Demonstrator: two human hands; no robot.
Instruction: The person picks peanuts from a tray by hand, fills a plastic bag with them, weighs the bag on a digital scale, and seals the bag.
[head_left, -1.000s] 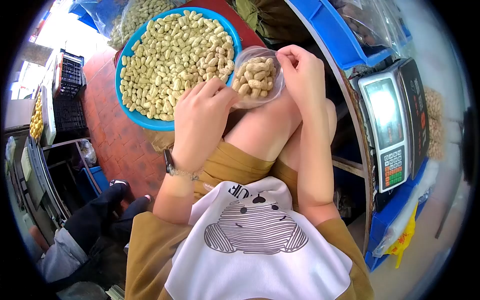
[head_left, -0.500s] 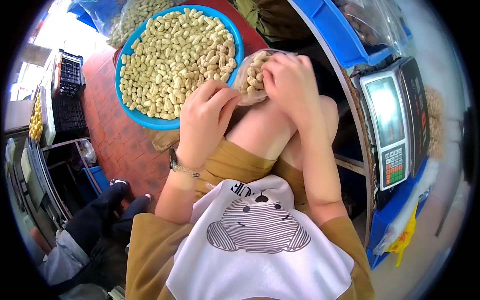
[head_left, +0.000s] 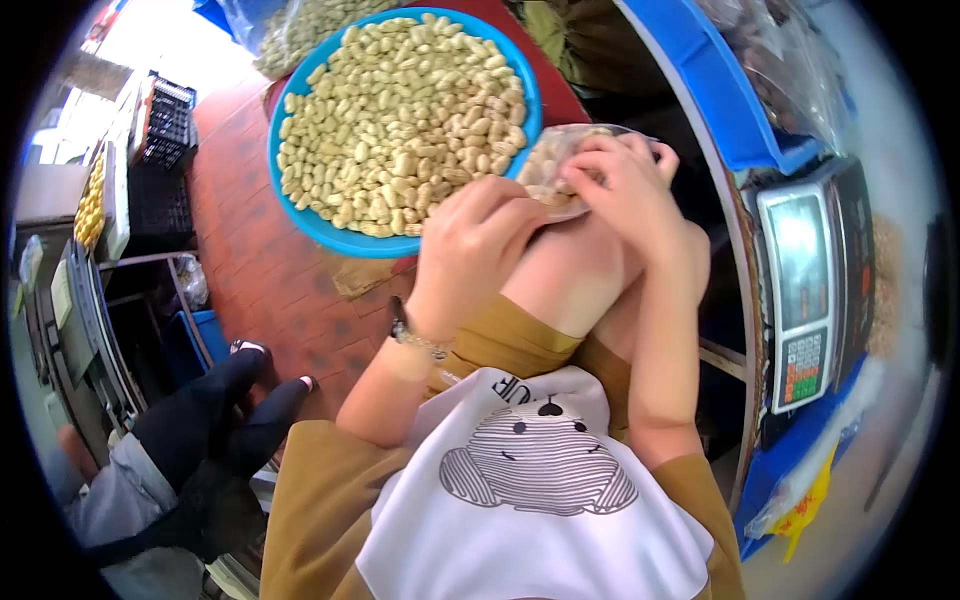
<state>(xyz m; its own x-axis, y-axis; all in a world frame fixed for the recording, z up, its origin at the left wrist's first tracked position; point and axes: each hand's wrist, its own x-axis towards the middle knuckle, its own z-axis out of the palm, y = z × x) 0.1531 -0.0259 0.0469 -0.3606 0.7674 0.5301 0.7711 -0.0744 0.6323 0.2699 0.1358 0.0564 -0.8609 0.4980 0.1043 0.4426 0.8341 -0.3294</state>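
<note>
A clear plastic bag (head_left: 545,160) with peanuts inside lies over my knee, against the right rim of a round blue basin (head_left: 533,110). My left hand (head_left: 478,245) is closed in a pinch on the near edge of the bag. From the other side my right hand (head_left: 630,190) grips the bag's right edge, its fingers bent over the film. The basin is heaped with unshelled peanuts (head_left: 390,125). Parts of the bag are hidden behind my fingers.
A digital scale (head_left: 800,290) stands on the counter at right, near a blue tray (head_left: 735,110) with bagged goods. Another bag of peanuts (head_left: 320,30) sits behind the basin. Black crates (head_left: 165,125) and a seated person's legs (head_left: 200,410) are at left.
The view has shifted, so basin and hands appear further right. My right fingers have moved on the bag's edge, and the film now covers more of the peanuts in it.
</note>
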